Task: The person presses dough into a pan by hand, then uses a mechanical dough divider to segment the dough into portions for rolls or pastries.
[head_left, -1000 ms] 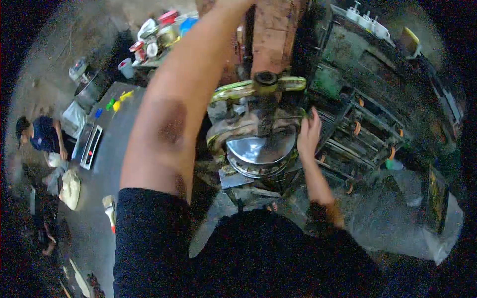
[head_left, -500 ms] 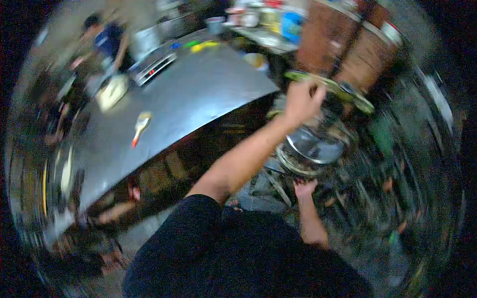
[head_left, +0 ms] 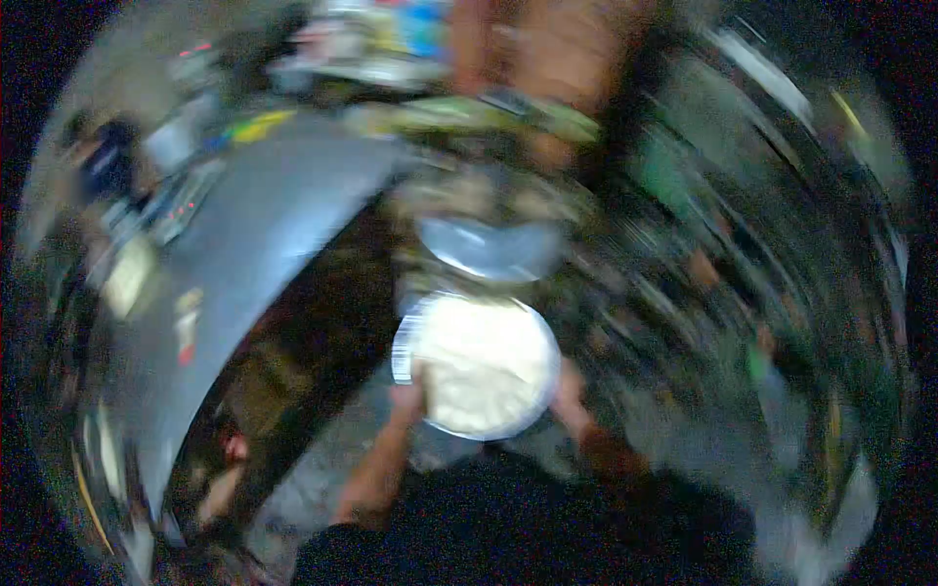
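A round, pale container [head_left: 484,366] with a whitish content and a bright rim is held in front of my body. My left hand [head_left: 408,396] grips its left side, with the thumb near the rim. On the opposite side my right hand [head_left: 569,391] is against the edge, its fingers partly hidden and blurred. Just beyond the container sits a shiny, curved metal vessel [head_left: 489,251], tucked below a greenish ledge [head_left: 459,114].
A metal table [head_left: 249,230] on the left bears a brush with a red tip [head_left: 187,327], a pale lump [head_left: 129,278] and a device with red digits [head_left: 183,208]. A person in dark blue [head_left: 109,161] is at the far left. Brown cylinders [head_left: 562,49] stand ahead.
The view has turned right. The pale round container is now in both hands, where before my left hand was up at the greenish ledge and my right hand was low beside the metal vessel.
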Action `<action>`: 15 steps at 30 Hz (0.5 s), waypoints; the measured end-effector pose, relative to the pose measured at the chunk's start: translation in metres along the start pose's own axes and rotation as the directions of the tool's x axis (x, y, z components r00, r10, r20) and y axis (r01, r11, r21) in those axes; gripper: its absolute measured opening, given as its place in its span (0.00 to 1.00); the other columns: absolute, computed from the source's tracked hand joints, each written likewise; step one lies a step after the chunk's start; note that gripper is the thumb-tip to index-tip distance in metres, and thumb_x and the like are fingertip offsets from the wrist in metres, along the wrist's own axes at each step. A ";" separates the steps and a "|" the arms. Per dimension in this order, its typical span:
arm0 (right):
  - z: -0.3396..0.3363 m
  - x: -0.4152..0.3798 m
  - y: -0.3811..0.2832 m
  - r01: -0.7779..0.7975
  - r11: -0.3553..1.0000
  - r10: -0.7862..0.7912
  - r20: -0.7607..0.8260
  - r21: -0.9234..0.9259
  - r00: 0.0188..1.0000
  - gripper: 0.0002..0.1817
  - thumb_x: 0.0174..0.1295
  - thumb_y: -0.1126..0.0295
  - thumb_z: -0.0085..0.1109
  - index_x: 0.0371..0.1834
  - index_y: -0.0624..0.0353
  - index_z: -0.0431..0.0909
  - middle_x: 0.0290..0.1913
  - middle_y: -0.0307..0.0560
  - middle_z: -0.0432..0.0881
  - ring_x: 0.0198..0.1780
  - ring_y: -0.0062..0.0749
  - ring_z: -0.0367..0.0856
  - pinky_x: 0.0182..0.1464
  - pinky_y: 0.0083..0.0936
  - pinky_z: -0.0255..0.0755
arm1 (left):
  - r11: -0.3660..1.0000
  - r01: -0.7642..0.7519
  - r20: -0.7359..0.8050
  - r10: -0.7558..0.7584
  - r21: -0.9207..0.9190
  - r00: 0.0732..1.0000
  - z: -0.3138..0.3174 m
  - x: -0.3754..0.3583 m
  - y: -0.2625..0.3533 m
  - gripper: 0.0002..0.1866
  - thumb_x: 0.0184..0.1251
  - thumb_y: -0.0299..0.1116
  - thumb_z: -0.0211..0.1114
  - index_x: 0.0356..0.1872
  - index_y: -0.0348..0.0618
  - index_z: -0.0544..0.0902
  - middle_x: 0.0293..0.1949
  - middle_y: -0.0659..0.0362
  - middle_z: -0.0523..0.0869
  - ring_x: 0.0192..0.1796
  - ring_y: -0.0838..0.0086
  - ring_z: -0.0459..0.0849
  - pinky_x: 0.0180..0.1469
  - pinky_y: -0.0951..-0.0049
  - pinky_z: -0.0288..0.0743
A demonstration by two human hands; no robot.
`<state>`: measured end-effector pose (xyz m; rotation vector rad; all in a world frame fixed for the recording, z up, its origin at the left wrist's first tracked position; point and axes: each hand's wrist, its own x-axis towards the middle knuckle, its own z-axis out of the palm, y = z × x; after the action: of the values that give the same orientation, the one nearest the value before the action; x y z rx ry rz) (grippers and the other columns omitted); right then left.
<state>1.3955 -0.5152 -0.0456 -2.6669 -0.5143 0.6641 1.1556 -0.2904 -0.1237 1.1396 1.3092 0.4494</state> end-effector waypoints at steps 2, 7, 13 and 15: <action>0.063 -0.005 -0.035 -0.182 0.853 0.236 -0.051 0.490 0.970 0.29 0.60 0.49 0.51 0.36 0.72 0.78 0.35 0.59 0.83 0.38 0.40 0.81 0.40 0.38 0.73 | 0.937 0.077 -0.119 -0.124 -0.341 0.985 -0.056 -0.020 -0.020 0.39 0.60 0.60 0.63 0.38 0.17 0.79 0.29 0.40 0.85 0.34 0.62 0.87 0.38 0.62 0.81; 0.076 -0.131 -0.098 -0.264 0.577 0.247 0.143 0.773 0.958 0.28 0.56 0.49 0.57 0.29 0.72 0.81 0.28 0.51 0.83 0.29 0.34 0.81 0.30 0.35 0.73 | 0.947 -0.017 -0.349 0.135 0.321 0.927 -0.178 -0.106 -0.047 0.29 0.57 0.52 0.68 0.29 0.25 0.83 0.31 0.39 0.85 0.34 0.55 0.87 0.37 0.57 0.78; 0.162 -0.327 -0.212 -0.170 0.522 -0.031 0.217 0.836 0.976 0.20 0.53 0.47 0.59 0.26 0.53 0.78 0.17 0.35 0.75 0.12 0.20 0.68 0.12 0.18 0.56 | 0.985 -0.144 -0.576 0.064 -0.094 0.815 -0.386 -0.231 -0.123 0.25 0.57 0.51 0.69 0.39 0.33 0.84 0.35 0.45 0.87 0.38 0.59 0.87 0.42 0.63 0.78; 0.177 -0.398 -0.257 -0.145 0.569 -0.189 0.301 0.809 0.935 0.21 0.53 0.45 0.61 0.31 0.53 0.79 0.22 0.35 0.78 0.15 0.19 0.71 0.13 0.18 0.58 | 0.943 -0.223 -0.581 0.040 -0.247 0.813 -0.465 -0.270 -0.145 0.25 0.57 0.50 0.70 0.41 0.34 0.84 0.37 0.47 0.87 0.39 0.64 0.87 0.43 0.65 0.78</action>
<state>0.9117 -0.4159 0.0620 -1.6307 -0.2159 1.0727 0.6138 -0.3869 -0.0390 0.8598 1.6033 1.1302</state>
